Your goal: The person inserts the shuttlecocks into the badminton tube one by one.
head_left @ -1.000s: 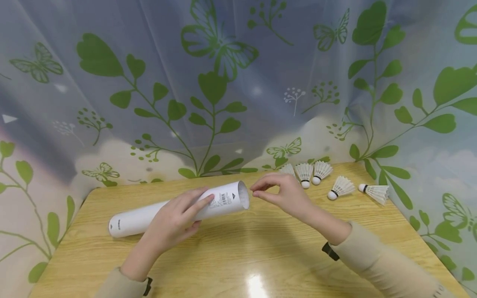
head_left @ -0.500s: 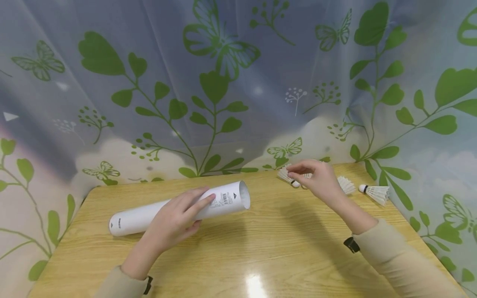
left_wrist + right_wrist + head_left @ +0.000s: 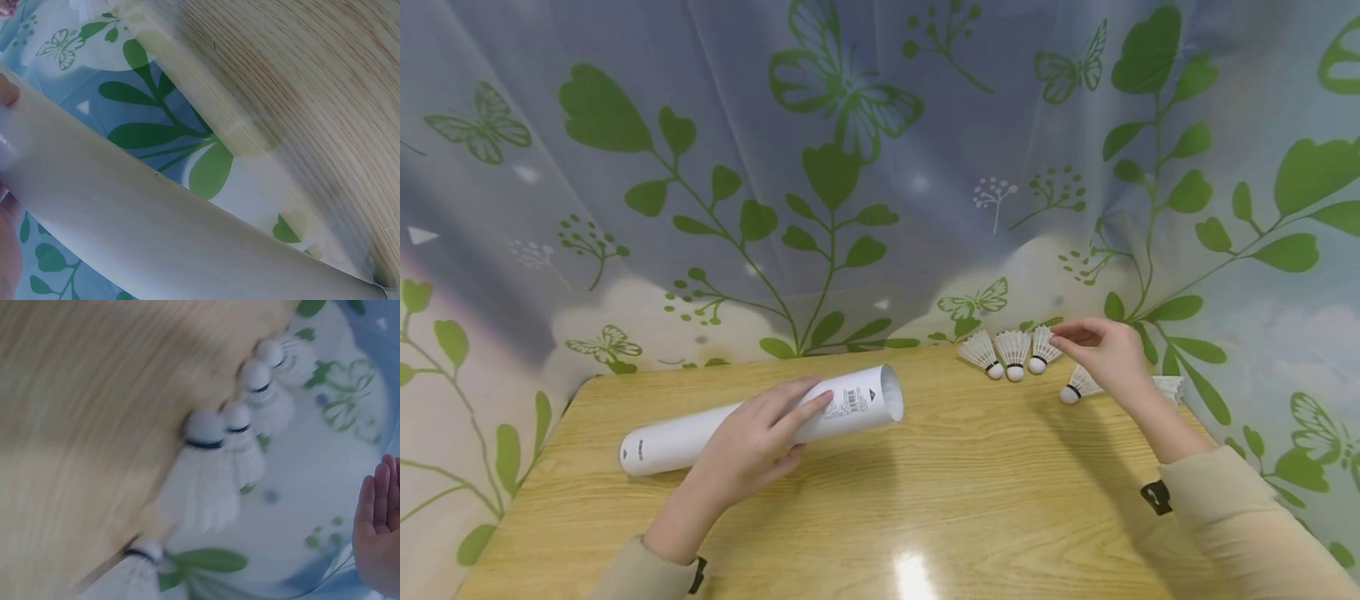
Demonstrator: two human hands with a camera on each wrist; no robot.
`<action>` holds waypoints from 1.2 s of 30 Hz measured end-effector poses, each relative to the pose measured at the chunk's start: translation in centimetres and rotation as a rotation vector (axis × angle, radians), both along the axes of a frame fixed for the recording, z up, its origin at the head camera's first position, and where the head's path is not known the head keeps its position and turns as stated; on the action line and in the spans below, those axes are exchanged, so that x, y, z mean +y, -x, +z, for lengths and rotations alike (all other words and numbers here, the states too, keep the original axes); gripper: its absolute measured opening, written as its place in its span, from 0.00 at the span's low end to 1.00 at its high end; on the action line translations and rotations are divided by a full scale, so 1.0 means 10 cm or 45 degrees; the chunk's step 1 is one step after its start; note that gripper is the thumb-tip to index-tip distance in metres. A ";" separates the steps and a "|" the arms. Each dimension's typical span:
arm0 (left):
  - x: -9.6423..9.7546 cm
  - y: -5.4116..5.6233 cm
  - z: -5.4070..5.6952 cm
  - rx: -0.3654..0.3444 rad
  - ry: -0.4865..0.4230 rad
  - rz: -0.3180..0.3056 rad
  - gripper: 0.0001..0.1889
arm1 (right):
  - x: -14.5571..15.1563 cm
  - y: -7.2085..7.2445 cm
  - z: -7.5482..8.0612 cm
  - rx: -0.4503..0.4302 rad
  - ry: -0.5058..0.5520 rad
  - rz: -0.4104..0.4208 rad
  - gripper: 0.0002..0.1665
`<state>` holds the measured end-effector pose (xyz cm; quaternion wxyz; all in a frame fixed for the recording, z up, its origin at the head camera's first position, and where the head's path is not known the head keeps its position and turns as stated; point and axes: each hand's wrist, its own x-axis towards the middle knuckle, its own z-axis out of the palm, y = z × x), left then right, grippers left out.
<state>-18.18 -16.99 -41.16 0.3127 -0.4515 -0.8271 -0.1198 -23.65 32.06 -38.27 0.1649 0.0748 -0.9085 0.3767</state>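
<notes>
Tube (image 3: 850,402), prob. stiff & light, is gripped by L hand (image 3: 756,435); R hand (image 3: 1112,358), empty, fingers loosely extended, is held nr. shuttlecocks (image 3: 1013,346), prob. fragile, best pinched by base (image 3: 1015,374).

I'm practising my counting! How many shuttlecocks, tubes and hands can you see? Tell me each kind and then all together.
Shuttlecocks: 5
White tube: 1
Hands: 2, the left hand and the right hand
Total: 8
</notes>
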 end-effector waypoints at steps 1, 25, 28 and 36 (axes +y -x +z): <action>0.00 0.00 0.00 0.004 0.000 0.000 0.49 | 0.05 0.01 -0.02 -0.011 -0.009 -0.015 0.15; 0.00 0.01 -0.01 0.000 -0.002 -0.005 0.47 | 0.88 0.12 -0.53 -0.307 -0.147 -0.221 0.23; 0.00 0.01 -0.01 -0.004 0.000 -0.006 0.47 | 0.95 0.13 -0.59 -0.337 -0.170 -0.230 0.24; -0.01 0.01 0.00 0.003 0.001 -0.005 0.47 | 0.98 0.13 -0.66 -0.336 -0.235 -0.183 0.22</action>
